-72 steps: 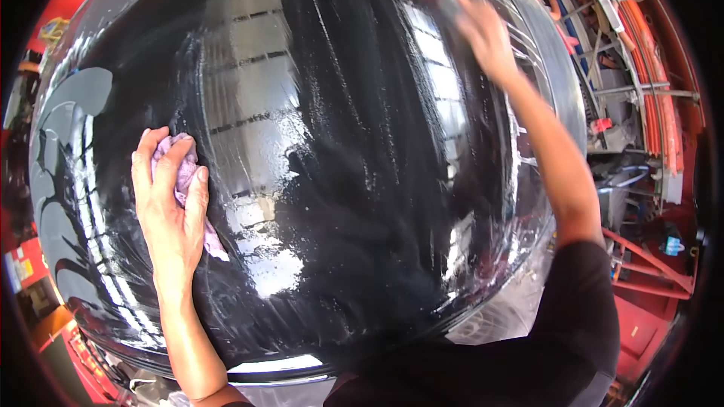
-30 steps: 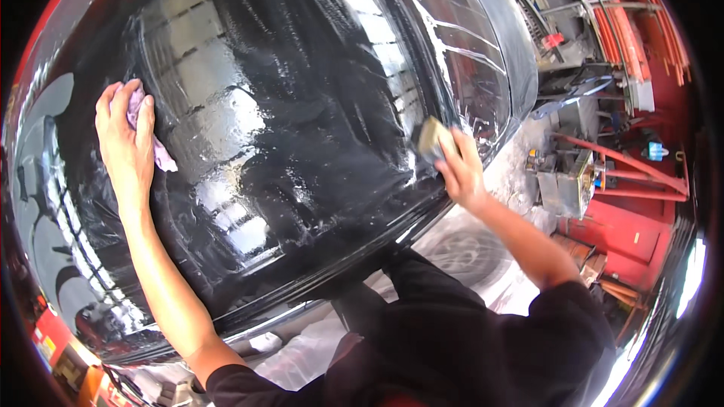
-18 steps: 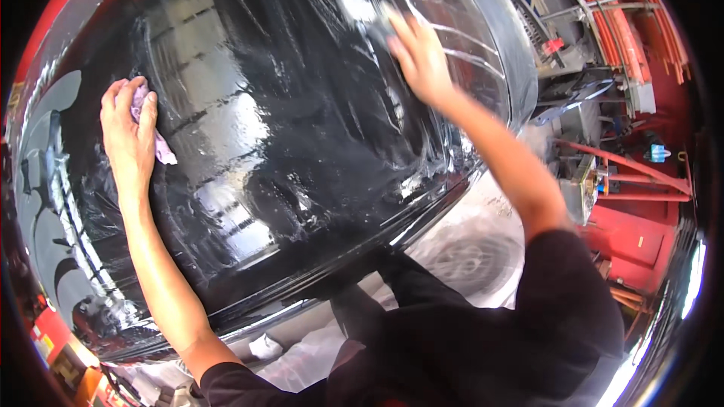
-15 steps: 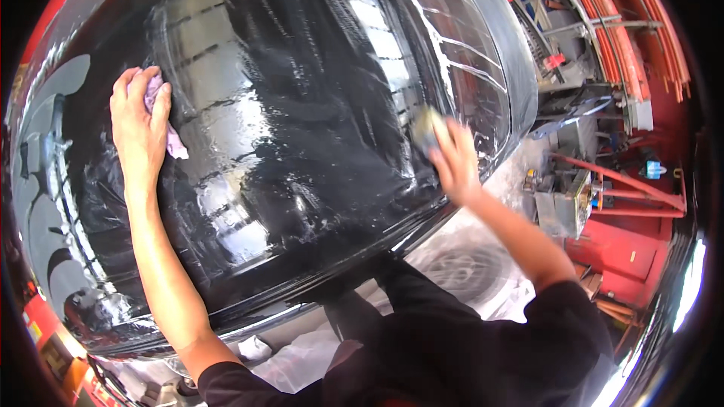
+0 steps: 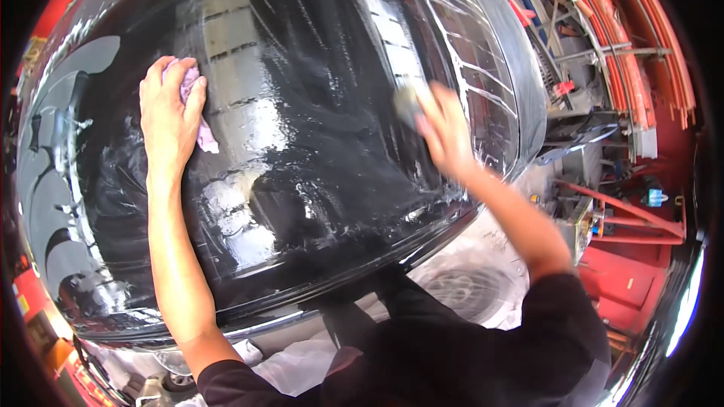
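Observation:
A glossy black car panel [image 5: 324, 151], streaked with pale smears, fills most of the view below both hands. My left hand [image 5: 170, 117] rests on its left part, closed around a crumpled light-purple cloth [image 5: 188, 83] whose loose end hangs out past the thumb. Farther right, my right hand [image 5: 446, 132] is blurred by motion. Its fingers are closed on a small yellowish-grey pad [image 5: 408, 105], held against the panel near a band of bright reflections. The pad's exact kind is too smeared to make out.
White streaks run over the dark ribbed section [image 5: 483, 79] at the panel's right. Below the near edge, thin translucent sheeting [image 5: 294, 365] hangs by a wheel [image 5: 471, 290]. Orange-red pipes [image 5: 615, 53], a red metal frame [image 5: 626, 211] and assorted shop clutter stand at the right.
My right hand has swept the pad leftward and away from me across the panel. The whole view has shifted slightly; my left hand and the cloth stay at about the same spot on the panel.

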Demonstrator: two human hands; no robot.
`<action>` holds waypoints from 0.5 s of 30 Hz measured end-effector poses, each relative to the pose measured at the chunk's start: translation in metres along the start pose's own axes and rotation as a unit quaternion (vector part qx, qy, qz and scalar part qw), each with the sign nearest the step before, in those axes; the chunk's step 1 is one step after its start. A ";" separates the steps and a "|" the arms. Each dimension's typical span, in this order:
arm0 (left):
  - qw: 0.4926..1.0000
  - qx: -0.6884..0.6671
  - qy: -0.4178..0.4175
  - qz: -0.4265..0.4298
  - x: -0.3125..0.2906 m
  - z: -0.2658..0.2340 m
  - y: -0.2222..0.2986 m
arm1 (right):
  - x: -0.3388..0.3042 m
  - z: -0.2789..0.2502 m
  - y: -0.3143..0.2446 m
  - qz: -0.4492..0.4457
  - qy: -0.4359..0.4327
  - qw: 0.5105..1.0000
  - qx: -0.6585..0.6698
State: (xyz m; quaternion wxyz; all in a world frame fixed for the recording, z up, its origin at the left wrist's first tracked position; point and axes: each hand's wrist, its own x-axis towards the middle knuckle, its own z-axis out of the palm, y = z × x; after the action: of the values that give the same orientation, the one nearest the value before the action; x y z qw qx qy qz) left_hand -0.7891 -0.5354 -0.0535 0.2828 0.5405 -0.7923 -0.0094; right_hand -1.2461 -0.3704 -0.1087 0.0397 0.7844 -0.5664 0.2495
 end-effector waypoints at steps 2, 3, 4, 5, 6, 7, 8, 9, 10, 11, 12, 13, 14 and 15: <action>1.000 0.001 0.012 0.003 0.002 -0.001 0.003 | -0.084 -0.043 -0.038 -0.029 -0.053 0.995 0.076; 1.000 0.000 0.025 0.004 0.003 0.001 0.004 | -0.091 -0.052 -0.045 -0.048 -0.088 0.988 0.116; 1.000 -0.005 0.022 -0.003 0.004 -0.002 0.008 | -0.066 -0.035 -0.024 -0.107 -0.049 0.990 0.073; 1.000 -0.010 0.019 -0.009 0.001 -0.002 0.009 | -0.025 -0.017 -0.004 -0.109 -0.031 0.992 0.045; 1.000 0.004 0.020 0.008 0.002 -0.001 0.002 | 0.035 0.005 0.011 -0.118 -0.019 0.992 0.047; 1.000 0.005 0.025 0.014 0.003 0.002 0.001 | 0.093 0.031 0.030 -0.086 0.011 0.996 0.020; 1.000 -0.009 0.013 0.008 0.006 0.004 0.008 | 0.157 0.056 0.063 -0.141 0.109 0.984 0.004; 0.999 -0.032 0.008 0.006 0.013 0.008 0.019 | 0.206 0.066 0.113 -0.086 0.077 0.993 -0.034; 0.999 -0.033 0.018 0.022 0.013 0.011 0.016 | 0.232 0.077 0.132 -0.034 0.088 0.994 -0.061; 0.999 -0.028 0.028 0.037 0.010 0.010 0.005 | 0.247 0.092 0.135 0.018 0.102 0.991 -0.081; 0.999 -0.021 0.027 0.019 0.007 0.009 0.004 | 0.232 0.099 0.120 -0.025 0.155 0.985 -0.065; 1.000 -0.008 0.018 0.009 -0.002 0.001 -0.001 | 0.213 0.093 0.091 -0.046 0.081 0.995 -0.031; 1.000 0.000 0.019 0.003 -0.004 -0.004 -0.004 | 0.169 0.078 0.055 -0.078 0.106 0.991 0.008; 1.000 0.005 0.019 0.001 -0.003 -0.006 -0.004 | 0.115 0.051 0.029 -0.032 0.042 0.999 0.008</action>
State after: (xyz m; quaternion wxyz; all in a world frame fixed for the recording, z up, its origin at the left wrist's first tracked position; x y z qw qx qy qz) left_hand -0.7817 -0.5328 -0.0512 0.2956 0.5412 -0.7872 0.0050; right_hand -1.2280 -0.4980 -0.1094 0.0648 0.7912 -0.5371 0.2851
